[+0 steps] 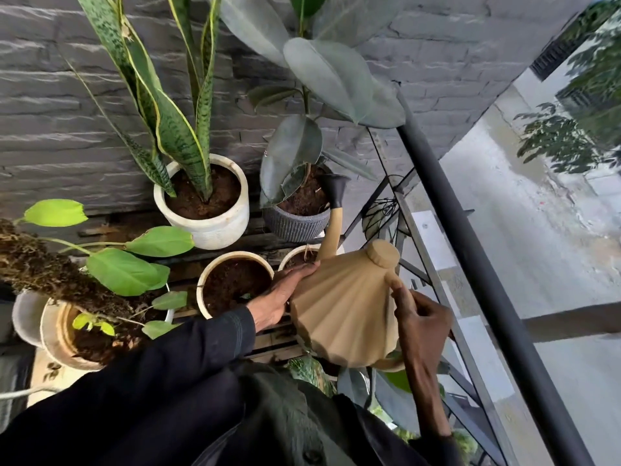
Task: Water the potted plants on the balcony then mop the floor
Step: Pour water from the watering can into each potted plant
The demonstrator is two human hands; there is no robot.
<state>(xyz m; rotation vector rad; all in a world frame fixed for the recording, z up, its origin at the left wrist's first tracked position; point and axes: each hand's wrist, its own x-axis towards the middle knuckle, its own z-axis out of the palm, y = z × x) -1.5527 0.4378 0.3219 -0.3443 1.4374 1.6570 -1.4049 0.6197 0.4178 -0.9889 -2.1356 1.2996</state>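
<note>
Against the grey brick wall (50, 129), pots (215, 227) stand on a slatted wooden rack (268, 338), with a black railing (453, 230) on your right. Your left grip (285, 294) lies flat, fingers straight, against the ribbed side of the tan watering can (339, 307). Your right grip (423, 324) curls round its handle. You hold the can tilted, its black rose (336, 188) over the soil of the grey ribbed pot (295, 225).

The person wears a black long sleeve (151, 381) with stitched cuff (240, 326) and a dark buttoned shirt (285, 415).
</note>
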